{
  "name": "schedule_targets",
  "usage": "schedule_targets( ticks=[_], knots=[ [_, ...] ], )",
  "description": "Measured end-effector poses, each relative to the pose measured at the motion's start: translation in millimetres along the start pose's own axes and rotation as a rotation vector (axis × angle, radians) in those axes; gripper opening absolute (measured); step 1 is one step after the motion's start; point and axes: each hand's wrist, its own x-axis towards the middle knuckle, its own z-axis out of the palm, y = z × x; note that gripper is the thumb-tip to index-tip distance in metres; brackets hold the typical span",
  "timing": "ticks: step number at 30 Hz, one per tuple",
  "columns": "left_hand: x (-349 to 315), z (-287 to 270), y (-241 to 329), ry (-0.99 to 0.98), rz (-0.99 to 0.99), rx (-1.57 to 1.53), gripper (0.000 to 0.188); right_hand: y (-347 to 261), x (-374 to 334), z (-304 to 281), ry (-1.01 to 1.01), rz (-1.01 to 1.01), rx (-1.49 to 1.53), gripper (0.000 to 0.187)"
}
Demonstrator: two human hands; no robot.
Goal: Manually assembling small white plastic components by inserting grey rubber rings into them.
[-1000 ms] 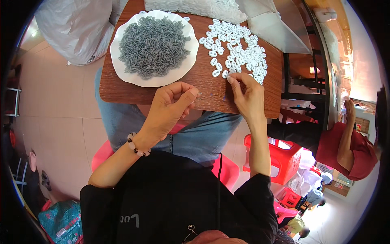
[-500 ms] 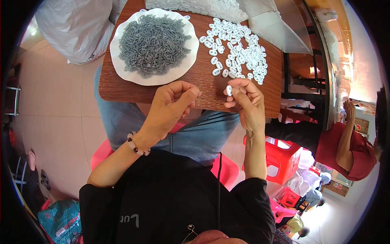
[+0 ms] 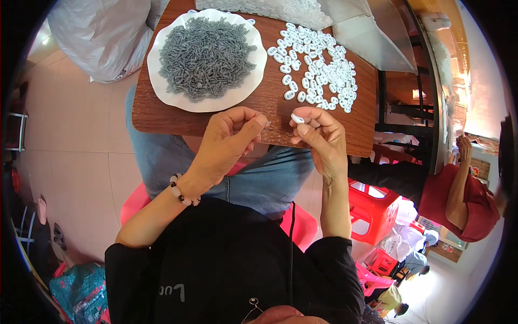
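My left hand is closed in a pinch over the table's near edge. A tiny greyish bit shows at its fingertips, too small to make out. To its right, my right hand pinches a white oval plastic piece between thumb and fingers, held up and tilted. Many similar white two-holed pieces lie spread on the tabletop beyond my right hand. Beyond my left hand stands a white wavy-rimmed plate, heaped with small grey coil springs.
The brown wooden table ends just above my lap. At its far side lies a mass of clear-white pieces. A big pale plastic bag stands at the left. A red stool and a person in dark red are at the right.
My right hand has moved slightly left, nearer my left hand, and the white piece in it has turned from upright to tilted. My left hand has stayed nearly still.
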Motion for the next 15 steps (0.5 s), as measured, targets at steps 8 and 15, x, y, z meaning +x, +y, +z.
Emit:
schedule_targets(
  ticks=[8, 15],
  knots=[
    [0.7, -0.5, -0.9, -0.004, -0.005, 0.004, 0.02, 2.7, 6.3, 0.1, 0.024, 0.002, -0.247, 0.016],
    [0.8, -1.7, -0.8, -0.011, 0.005, 0.004, 0.02, 3.1, 4.7, 10.2, 0.058, -0.048, -0.317, 0.019]
  ],
)
